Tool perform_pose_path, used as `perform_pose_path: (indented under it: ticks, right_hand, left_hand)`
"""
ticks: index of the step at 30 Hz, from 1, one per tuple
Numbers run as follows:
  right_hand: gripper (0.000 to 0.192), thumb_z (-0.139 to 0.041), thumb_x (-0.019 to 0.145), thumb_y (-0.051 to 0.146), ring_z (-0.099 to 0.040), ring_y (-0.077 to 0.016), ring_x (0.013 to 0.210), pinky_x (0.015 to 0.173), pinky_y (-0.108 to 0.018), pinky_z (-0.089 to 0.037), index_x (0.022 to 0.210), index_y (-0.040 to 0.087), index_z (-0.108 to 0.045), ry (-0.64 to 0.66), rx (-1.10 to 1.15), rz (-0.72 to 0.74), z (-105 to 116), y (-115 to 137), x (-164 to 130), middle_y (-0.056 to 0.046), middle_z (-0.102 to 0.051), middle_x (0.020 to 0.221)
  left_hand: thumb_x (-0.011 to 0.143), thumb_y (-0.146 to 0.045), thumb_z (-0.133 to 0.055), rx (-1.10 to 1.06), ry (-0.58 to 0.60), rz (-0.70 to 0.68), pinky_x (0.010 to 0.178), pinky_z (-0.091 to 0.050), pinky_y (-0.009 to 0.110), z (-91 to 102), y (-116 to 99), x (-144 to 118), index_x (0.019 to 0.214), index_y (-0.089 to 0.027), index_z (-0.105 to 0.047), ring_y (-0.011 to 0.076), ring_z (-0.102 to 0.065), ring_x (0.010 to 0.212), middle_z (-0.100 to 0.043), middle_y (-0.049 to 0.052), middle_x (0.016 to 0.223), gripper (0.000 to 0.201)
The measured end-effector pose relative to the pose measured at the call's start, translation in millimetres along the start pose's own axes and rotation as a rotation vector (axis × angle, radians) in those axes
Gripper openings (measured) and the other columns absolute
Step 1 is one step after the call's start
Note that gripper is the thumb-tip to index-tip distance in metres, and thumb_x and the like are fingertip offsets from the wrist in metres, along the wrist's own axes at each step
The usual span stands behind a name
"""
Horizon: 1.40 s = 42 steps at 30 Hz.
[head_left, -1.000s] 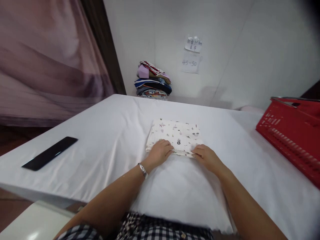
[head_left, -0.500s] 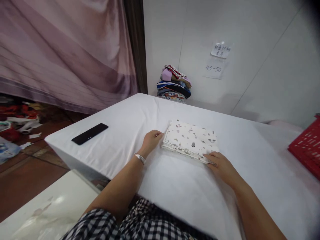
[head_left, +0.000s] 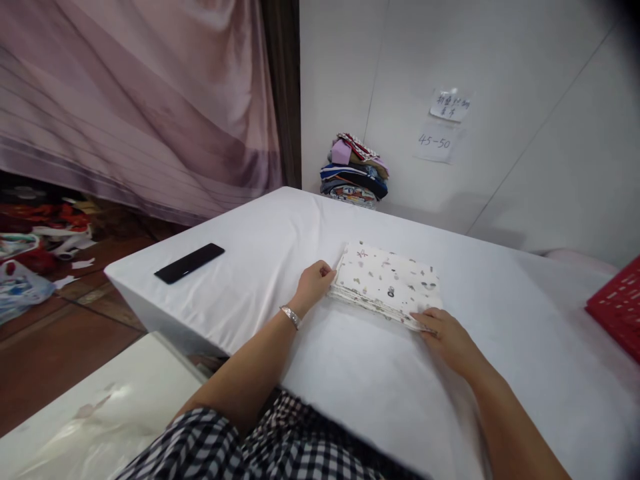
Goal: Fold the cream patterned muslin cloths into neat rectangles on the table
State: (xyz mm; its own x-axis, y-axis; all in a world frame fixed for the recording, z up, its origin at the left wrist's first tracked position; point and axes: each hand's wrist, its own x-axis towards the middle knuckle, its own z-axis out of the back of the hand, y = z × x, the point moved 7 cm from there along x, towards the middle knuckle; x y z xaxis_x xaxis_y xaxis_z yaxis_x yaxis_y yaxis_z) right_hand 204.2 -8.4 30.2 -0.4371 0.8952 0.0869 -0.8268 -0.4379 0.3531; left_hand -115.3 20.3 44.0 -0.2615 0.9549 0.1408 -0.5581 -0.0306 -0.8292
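Note:
A folded white cloth with small scattered prints lies on the white-covered table, its layers showing along the near edge. My left hand, with a silver bracelet at the wrist, is at the cloth's left edge, thumb and fingers pinched on its near-left corner. At the near-right corner my right hand grips the layers, thumb on top and the other fingers hidden below or behind the edge.
A black phone-like slab lies on the table's left. Folded fabrics are stacked beyond the far edge, under paper signs on the wall. A red plastic basket stands at right. A pale surface is at lower left.
The view has shifted slightly, so everything sits a little further right. Both hands stay at the cloth's corners; the left fingers look more curled in.

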Motion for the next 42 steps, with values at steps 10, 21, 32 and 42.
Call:
perform_pose_path:
  ticks: [10,21,32,42]
  right_hand:
    - [0.04,-0.046,0.081,0.028,-0.057,-0.0217,0.09,0.077,-0.038,-0.049,0.118,0.031,-0.058,0.038,0.047,-0.051,-4,-4,-1,-0.004,-0.057,0.116]
    - [0.041,-0.049,0.08,0.033,-0.052,-0.0226,0.108,0.087,-0.037,-0.046,0.121,0.033,-0.055,0.046,0.131,-0.061,-3,-11,-2,-0.002,-0.053,0.123]
    - [0.039,-0.05,0.08,0.031,-0.051,-0.0251,0.108,0.089,-0.042,-0.045,0.118,0.03,-0.058,0.004,0.033,-0.06,3,-10,-4,-0.003,-0.056,0.12]
    - [0.039,-0.049,0.08,0.032,-0.051,-0.0252,0.108,0.088,-0.041,-0.045,0.118,0.032,-0.058,0.02,0.018,-0.065,1,-14,-3,-0.003,-0.056,0.119]
  left_hand:
    - [0.071,-0.047,-0.06,0.245,0.096,-0.031,0.053,-0.032,0.025,-15.1,-9,-3,0.06,-0.019,-0.052,0.014,-0.051,0.061,-0.059,0.0,0.069,0.031]
    - [0.066,-0.032,-0.06,0.066,0.147,0.132,0.05,-0.032,0.023,-8.1,4,-2,0.055,-0.018,-0.05,0.012,-0.048,0.054,-0.052,-0.003,0.054,0.02]
    - [0.066,-0.031,-0.061,-0.003,0.148,0.135,0.051,-0.035,0.023,-10.5,10,-1,0.06,-0.018,-0.052,0.0124,-0.051,0.056,-0.056,-0.001,0.058,0.017]
    - [0.065,-0.028,-0.063,-0.124,0.194,0.177,0.049,-0.033,0.022,-14.8,18,2,0.059,-0.017,-0.053,0.01,-0.046,0.053,-0.051,-0.002,0.055,0.016]
